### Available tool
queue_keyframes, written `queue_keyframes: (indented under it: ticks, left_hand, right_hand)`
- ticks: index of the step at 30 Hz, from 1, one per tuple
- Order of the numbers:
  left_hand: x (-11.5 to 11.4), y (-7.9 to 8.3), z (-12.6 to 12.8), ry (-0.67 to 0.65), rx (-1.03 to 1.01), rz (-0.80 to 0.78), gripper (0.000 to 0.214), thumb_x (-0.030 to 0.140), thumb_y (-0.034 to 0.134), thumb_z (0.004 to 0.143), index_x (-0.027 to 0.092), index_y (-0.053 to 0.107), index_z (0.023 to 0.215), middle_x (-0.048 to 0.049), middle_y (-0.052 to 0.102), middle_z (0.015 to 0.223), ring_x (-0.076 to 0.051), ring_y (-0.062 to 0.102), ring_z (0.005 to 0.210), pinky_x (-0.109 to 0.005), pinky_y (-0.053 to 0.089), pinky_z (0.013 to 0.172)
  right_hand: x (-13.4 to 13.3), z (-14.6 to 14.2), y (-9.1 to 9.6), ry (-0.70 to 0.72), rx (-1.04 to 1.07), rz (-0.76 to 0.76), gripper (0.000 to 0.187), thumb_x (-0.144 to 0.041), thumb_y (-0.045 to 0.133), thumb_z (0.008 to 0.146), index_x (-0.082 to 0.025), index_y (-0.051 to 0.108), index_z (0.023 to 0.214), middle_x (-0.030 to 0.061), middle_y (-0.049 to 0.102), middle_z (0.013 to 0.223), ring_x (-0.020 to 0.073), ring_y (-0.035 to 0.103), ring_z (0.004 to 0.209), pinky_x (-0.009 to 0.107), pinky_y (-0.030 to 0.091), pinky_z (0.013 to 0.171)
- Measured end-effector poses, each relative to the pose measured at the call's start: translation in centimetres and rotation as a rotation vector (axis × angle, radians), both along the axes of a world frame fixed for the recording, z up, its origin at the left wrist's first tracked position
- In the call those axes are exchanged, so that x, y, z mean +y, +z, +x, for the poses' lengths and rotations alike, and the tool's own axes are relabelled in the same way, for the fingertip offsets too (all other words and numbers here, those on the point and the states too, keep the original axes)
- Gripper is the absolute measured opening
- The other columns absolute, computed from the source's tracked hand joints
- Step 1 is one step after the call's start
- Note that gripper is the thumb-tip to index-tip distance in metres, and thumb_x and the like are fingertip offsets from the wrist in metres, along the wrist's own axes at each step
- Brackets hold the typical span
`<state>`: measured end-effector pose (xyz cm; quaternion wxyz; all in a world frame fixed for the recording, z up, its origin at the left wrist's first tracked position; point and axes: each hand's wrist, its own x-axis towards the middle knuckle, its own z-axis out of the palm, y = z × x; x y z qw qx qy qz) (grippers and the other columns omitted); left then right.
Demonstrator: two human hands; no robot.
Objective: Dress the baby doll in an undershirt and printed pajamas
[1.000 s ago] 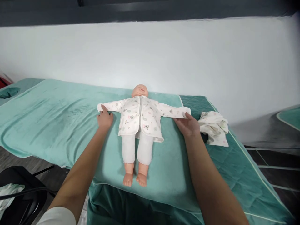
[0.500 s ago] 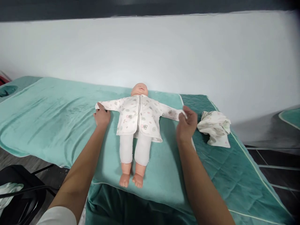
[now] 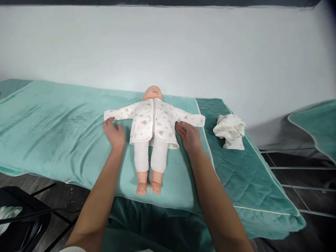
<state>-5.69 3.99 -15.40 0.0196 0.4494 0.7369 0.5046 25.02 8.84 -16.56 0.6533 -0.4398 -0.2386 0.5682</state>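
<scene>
A baby doll [image 3: 152, 92] lies on its back, arms stretched out to both sides. It wears a white printed jacket [image 3: 143, 122] and white trousers [image 3: 141, 155]; its feet are bare. My left hand [image 3: 114, 134] is open below the sleeve on the left, fingertips at the lower edge of the cuff. My right hand [image 3: 189, 136] is open, palm turned inward, its straight fingers beside the jacket under the other sleeve. Both cuffs lie flat on the light green blanket [image 3: 70, 129]. The jacket's front edges meet at the middle and part slightly at the hem.
A crumpled printed cloth [image 3: 231, 131] lies to the right on the dark green quilted cover [image 3: 244, 182]. Behind the bed is a white wall [image 3: 168, 49]. A black chair [image 3: 23, 210] stands at the lower left, and metal bars [image 3: 296, 168] show at the right.
Both hands have let go of the sleeve cuffs. My right hand has moved left to the jacket's side; my left hand has dropped slightly below its cuff. The camera view has shifted.
</scene>
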Motion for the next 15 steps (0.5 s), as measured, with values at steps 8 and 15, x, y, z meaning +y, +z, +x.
queue_keyframes:
  ticks: [8, 15]
  left_hand:
    - [1.7, 0.5, 3.5, -0.501, -0.886, -0.06, 0.026, 0.039, 0.065, 0.09, 0.017, 0.072, 0.102, -0.008, 0.077, 0.099, -0.025, 0.071, 0.106, -0.039, 0.055, 0.098]
    - [2.9, 1.6, 5.0, -0.611, -1.3, -0.059, 0.027, 0.039, 0.072, 0.088, 0.014, 0.07, 0.099, -0.01, 0.078, 0.095, -0.025, 0.075, 0.101, -0.039, 0.061, 0.094]
  right_hand:
    - [0.3, -1.7, 1.6, 0.296, 0.172, -0.048, 0.019, -0.018, 0.052, 0.095, -0.018, 0.068, 0.104, 0.0048, 0.079, 0.096, 0.0204, 0.075, 0.099, 0.036, 0.064, 0.094]
    - [0.5, -3.2, 2.2, 0.371, 0.19, -0.044, 0.023, -0.021, 0.056, 0.093, -0.019, 0.069, 0.111, 0.0029, 0.08, 0.096, 0.0231, 0.074, 0.103, 0.04, 0.061, 0.097]
